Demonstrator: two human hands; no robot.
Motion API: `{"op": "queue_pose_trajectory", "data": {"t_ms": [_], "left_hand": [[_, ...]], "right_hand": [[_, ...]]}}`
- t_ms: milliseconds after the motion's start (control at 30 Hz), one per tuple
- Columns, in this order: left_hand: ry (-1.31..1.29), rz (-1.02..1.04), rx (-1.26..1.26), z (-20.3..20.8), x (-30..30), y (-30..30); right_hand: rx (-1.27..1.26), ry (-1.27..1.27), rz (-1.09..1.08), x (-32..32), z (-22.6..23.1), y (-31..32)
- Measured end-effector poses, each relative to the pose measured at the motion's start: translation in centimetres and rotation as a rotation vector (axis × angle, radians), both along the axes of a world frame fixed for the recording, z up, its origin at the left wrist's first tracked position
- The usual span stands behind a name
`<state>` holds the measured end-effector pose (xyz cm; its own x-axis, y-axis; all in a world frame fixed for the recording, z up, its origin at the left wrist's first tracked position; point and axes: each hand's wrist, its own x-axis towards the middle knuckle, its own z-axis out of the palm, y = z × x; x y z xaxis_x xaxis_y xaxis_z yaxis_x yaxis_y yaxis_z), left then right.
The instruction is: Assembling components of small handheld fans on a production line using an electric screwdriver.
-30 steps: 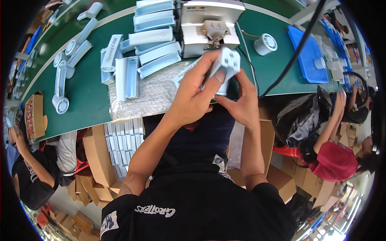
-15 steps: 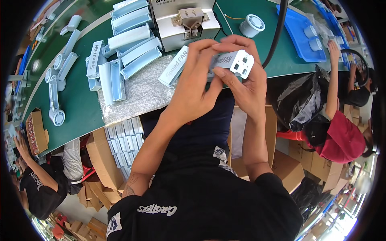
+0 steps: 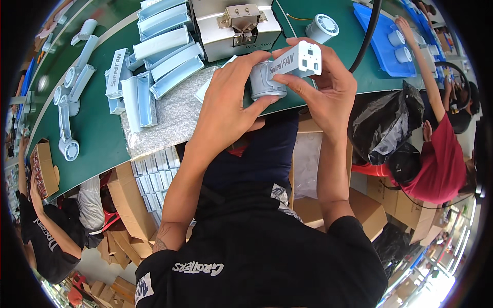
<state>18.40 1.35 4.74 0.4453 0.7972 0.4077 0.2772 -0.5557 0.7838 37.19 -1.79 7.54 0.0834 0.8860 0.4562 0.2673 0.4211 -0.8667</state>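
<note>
Between my two hands is a handheld fan body, pale blue-grey, with a round head and a long handle whose white end has small square openings. My left hand is closed around the round head, thumb below it. With thumb and fingers, my right hand grips the handle near its white end. Partly behind my left hand, another light blue handle shell lies on a sheet of bubble wrap. The fingers behind the fan body are partly hidden.
Several handle shells are piled at left on the green table. A metal machine stands ahead, a round fan head beside it. A black cable hangs at right, near a blue tray. Co-workers sit on both sides.
The fan body has turned and risen slightly, so its round head now shows between my hands. My left hand has shifted left, my right hand slightly right. Both keep their grip.
</note>
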Motion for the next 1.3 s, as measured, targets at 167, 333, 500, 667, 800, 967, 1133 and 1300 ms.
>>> {"op": "queue_pose_trajectory", "data": {"t_ms": [167,333,500,667,800,967,1133,1300], "left_hand": [[-0.021,-0.02,-0.007,0.1,0.0,0.3],[-0.012,-0.007,-0.032,0.0,0.0,0.3],[-0.064,-0.015,-0.076,-0.1,0.0,0.4],[0.033,0.01,-0.088,0.4,-0.1,0.3],[0.135,0.01,0.107,0.6,-0.3,0.5],[0.345,0.04,0.304,0.8,-0.8,0.5],[0.285,0.062,0.277,0.0,-0.7,0.3],[0.15,0.029,0.162,-0.1,-0.5,0.6]], "right_hand": [[0.055,-0.13,0.039,0.4,0.1,0.5],[0.016,-0.044,0.102,1.0,0.1,0.0],[0.082,-0.073,0.045,1.2,0.4,0.7],[0.137,-0.144,0.081,1.0,-0.7,0.8],[0.135,-0.19,0.063,1.3,-0.3,0.6],[0.115,-0.196,0.091,1.5,0.0,0.8],[0.14,-0.242,0.113,1.8,-0.1,0.8],[0.264,-0.276,0.13,1.9,-0.4,0.8]]}}
